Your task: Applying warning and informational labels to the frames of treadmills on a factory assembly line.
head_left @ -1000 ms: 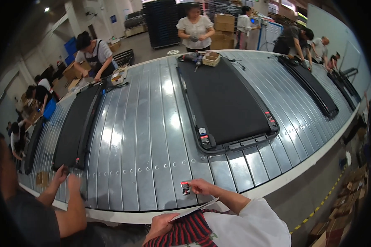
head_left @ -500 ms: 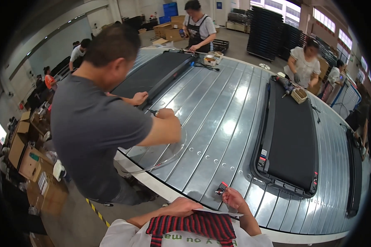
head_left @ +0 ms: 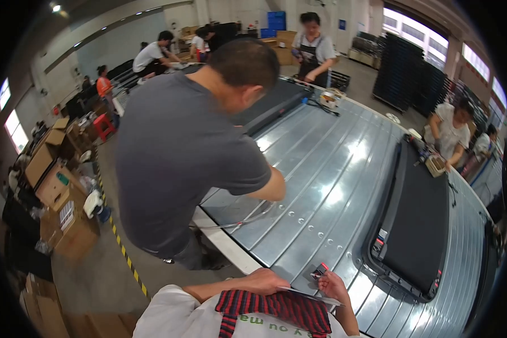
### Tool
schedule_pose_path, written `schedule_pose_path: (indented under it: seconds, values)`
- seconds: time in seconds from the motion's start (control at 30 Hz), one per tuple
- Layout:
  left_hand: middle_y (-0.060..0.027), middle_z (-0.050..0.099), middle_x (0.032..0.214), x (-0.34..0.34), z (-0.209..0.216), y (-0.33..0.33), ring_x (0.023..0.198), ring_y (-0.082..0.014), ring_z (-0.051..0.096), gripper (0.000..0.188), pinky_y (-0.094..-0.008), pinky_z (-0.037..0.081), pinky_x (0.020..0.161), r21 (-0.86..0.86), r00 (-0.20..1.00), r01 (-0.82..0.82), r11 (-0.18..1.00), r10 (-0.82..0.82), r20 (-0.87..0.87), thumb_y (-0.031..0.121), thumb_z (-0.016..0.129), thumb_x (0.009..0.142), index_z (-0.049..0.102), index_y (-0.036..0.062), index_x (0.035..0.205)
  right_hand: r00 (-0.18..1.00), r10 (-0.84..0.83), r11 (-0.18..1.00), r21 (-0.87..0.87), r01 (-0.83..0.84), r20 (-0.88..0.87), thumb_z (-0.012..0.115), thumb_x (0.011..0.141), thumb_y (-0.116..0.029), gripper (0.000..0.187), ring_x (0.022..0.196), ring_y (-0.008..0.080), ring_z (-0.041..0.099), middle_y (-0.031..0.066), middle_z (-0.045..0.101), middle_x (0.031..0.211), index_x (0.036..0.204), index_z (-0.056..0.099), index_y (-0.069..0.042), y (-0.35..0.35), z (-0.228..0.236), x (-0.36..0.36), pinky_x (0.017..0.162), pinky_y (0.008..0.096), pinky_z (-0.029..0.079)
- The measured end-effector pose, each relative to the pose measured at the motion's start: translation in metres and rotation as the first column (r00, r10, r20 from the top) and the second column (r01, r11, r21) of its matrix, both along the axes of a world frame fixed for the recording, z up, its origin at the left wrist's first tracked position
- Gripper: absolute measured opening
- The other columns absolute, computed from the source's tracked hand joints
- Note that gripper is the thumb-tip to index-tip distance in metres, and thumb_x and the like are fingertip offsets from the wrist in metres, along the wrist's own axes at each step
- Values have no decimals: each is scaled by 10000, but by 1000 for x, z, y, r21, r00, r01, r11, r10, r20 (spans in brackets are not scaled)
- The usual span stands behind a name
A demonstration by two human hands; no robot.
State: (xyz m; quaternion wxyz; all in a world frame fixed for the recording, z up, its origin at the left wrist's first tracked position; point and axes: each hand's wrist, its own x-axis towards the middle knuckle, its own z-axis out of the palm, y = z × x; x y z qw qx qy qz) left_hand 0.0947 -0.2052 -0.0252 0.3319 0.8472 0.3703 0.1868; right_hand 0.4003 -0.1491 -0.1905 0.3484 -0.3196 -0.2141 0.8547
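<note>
My right hand (head_left: 333, 285) pinches a small black-and-red label (head_left: 320, 271) just above the metal tabletop (head_left: 298, 248). Close to my apron, the fingers of my left hand (head_left: 265, 280) are closed on a thin white sheet (head_left: 312, 295), seen almost edge-on. Its far end reaches the right wrist. Ahead to the right lies a long black treadmill-like deck (head_left: 417, 219). Similar red-and-black labels (head_left: 379, 241) are on its near corners.
A co-worker in a grey shirt (head_left: 180, 152) leans over the table at my left, beside a clear hose (head_left: 248, 222). Other people work at the far side (head_left: 315, 56) and far right (head_left: 450, 132). Cardboard boxes (head_left: 76, 225) stand on the left floor, beyond yellow-black tape (head_left: 121, 248).
The view has swung left, so the scene sits farther right. The co-worker in grey bends closer over the table. Both my hands keep their holds.
</note>
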Motion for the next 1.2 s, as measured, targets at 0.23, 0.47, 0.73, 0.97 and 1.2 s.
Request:
schedule_pose_path:
  seconds: [0.23, 0.47, 0.73, 0.97, 1.2]
  values:
    - [-148, 549, 676, -10, -7, 2, 652, -369, 529, 98, -449, 406, 527, 14, 999, 3, 1000, -3, 34, 213, 497, 787, 544, 128, 796, 995, -89, 989, 124, 83, 50, 511, 843, -296, 246, 633, 192, 561, 94, 596, 760, 943, 507, -71, -4, 19, -28, 583, 303, 465]
    - [-147, 553, 685, -17, 0, 1, 665, -371, 526, 144, -458, 405, 540, 21, 1000, -4, 1000, 4, 19, 240, 480, 805, 534, 106, 798, 998, -9, 997, 81, 5, 56, 512, 847, -187, 182, 668, 224, 593, 141, 601, 787, 957, 500, -43, 2, 2, -32, 596, 314, 495]
    - [-156, 543, 659, -24, -2, 5, 659, -374, 524, 157, -467, 395, 541, 19, 1000, -1, 1000, 0, 16, 245, 488, 796, 523, 94, 767, 998, -3, 998, 63, -2, 69, 505, 847, -130, 159, 674, 251, 608, 162, 604, 799, 970, 500, -29, 5, 6, -33, 598, 341, 515]
    - [-160, 551, 659, -28, -10, 5, 658, -373, 531, 145, -464, 401, 545, 23, 998, -25, 999, 23, 51, 235, 499, 785, 540, 96, 774, 997, -23, 999, 40, 20, 73, 489, 859, -134, 155, 666, 245, 611, 159, 610, 795, 977, 503, -35, 5, 4, -28, 576, 334, 524]
    - [-163, 542, 645, -31, -6, 3, 643, -375, 528, 137, -465, 398, 538, 30, 998, -44, 999, 42, 56, 221, 491, 777, 544, 99, 745, 998, -31, 995, 93, 26, 56, 515, 850, -171, 174, 673, 238, 611, 150, 610, 810, 966, 504, -43, 1, 0, -27, 584, 329, 522]
